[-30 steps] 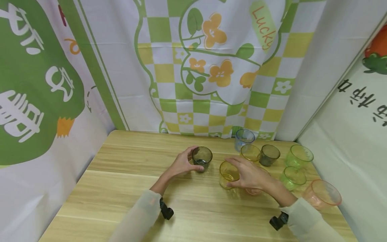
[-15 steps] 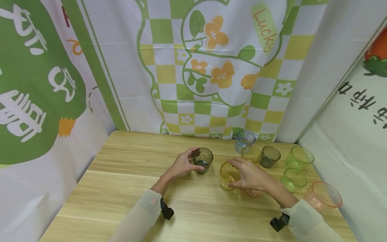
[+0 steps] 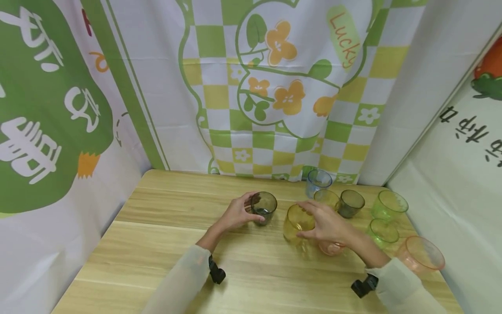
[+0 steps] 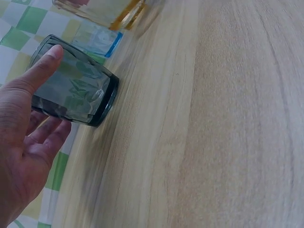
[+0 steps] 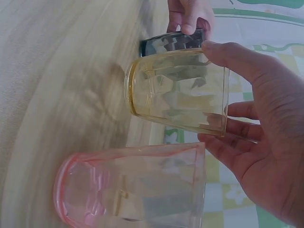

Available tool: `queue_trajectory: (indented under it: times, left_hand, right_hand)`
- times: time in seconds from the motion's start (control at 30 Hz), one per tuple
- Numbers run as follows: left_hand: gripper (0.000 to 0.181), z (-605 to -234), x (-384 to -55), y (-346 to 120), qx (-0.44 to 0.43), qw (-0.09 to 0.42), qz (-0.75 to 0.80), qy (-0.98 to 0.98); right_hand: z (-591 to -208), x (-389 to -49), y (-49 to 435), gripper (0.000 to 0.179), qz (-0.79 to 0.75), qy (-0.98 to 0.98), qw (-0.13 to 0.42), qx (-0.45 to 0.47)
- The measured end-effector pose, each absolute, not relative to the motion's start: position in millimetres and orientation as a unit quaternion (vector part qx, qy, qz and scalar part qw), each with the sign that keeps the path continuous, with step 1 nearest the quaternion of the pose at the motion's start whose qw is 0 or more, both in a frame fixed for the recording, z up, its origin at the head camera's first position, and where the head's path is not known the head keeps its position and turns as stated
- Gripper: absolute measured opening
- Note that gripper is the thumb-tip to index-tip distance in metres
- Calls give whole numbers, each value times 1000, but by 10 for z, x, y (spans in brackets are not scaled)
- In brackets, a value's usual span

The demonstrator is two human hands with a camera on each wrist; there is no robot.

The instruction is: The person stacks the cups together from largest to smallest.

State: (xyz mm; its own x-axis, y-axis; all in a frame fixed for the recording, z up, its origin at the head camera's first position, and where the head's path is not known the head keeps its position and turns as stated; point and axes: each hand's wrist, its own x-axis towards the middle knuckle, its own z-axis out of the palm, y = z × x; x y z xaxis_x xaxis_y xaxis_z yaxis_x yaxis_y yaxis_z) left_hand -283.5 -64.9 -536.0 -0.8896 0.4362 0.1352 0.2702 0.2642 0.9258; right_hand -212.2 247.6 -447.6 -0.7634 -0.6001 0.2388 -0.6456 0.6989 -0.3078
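Note:
My left hand [image 3: 236,213] holds a smoky grey tumbler [image 3: 266,214] from its left side, thumb at the front and fingers behind. In the left wrist view the tumbler [image 4: 76,85] has its base close to the wooden table. My right hand [image 3: 331,226] pinches a clear yellow tumbler [image 3: 292,230] near the rim, thumb on one side and fingers on the other. The right wrist view shows this tumbler [image 5: 175,95] a little off the tabletop, its shadow beside the base. A pink tumbler [image 5: 128,190] stands right beside it, mostly hidden under my right hand in the head view.
Behind my right hand stand a blue tumbler [image 3: 318,185], a second yellow one [image 3: 326,198] and another grey one [image 3: 351,205]. Two green tumblers [image 3: 388,207] and a larger pink one [image 3: 419,257] line the right side of the wooden table [image 3: 157,235]. Printed cloth hangs behind.
The yellow tumbler has risen slightly in my right hand and tilted a bit. My left hand and the grey tumbler have stayed in place.

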Motion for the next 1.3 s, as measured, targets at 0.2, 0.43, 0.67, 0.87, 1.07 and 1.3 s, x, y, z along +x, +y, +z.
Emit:
queue_trajectory:
  times: [0.2,0.43,0.67,0.87,1.07,1.3]
  left_hand:
    - [91,-5352,-2841,-652,223,77,568,789]
    - [91,-5349,-2840,-659,221,80,564,792]
    - [92,-5348,-2840,-663,222,76,560,795]
    - [92,-5340,-2838,-665,223,78,561,794]
    - [91,-5334,-2836,-657,214,81,565,793]
    - [92,-5344,-2835,-655,211,82,569,790]
  right_hand:
    - [-4409,-2149,2492,86,194,-922,64,330]
    - [-4324,-2201,2507,85,199,-915,93,338]
    - [-4225,-2264,2514,87,201,-899,146,360]
    - [-4161,-2331,2522,92,210,-895,156,361]
    - [-4130,-2430,2521,89,216,-888,170,369]
    - [-4076,-2507,2465,89,228,-888,173,359]
